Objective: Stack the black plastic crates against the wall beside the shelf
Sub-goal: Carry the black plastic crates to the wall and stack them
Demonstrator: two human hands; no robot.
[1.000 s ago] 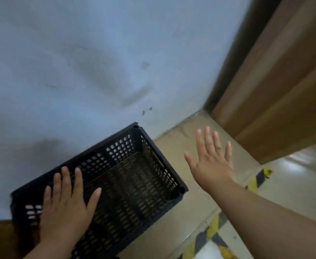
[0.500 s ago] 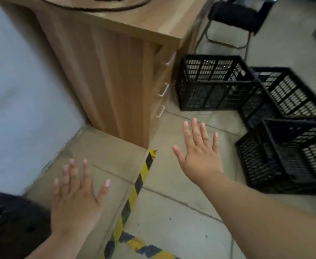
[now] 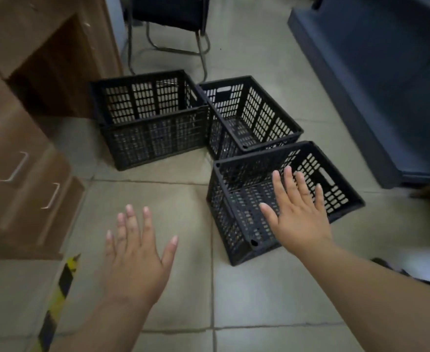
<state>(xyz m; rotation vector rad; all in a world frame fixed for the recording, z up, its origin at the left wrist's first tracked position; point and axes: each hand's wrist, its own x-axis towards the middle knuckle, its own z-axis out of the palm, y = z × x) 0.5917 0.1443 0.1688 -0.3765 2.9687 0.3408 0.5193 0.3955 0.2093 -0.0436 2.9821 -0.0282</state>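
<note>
Three black perforated plastic crates stand upright and empty on the tiled floor. The nearest crate [image 3: 236, 224] is at the centre right. A second crate [image 3: 262, 115] sits just behind it, and a third crate [image 3: 155, 138] is to the left, beside the wooden cabinet. My right hand [image 3: 300, 214] hovers over the nearest crate with fingers spread, holding nothing. Over bare floor to the left of that crate, my left hand [image 3: 135, 255] is spread flat and empty.
A wooden cabinet [image 3: 23, 158] with metal drawer handles fills the left side. A black chair with a metal frame [image 3: 173, 24] stands behind the crates. A dark blue unit [image 3: 386, 80] runs along the right. Yellow-black floor tape [image 3: 59, 293] lies at lower left.
My view has swung right, away from the wall and the crate set down there. The three floor crates have come closer, and my right hand now hovers over the nearest one.
</note>
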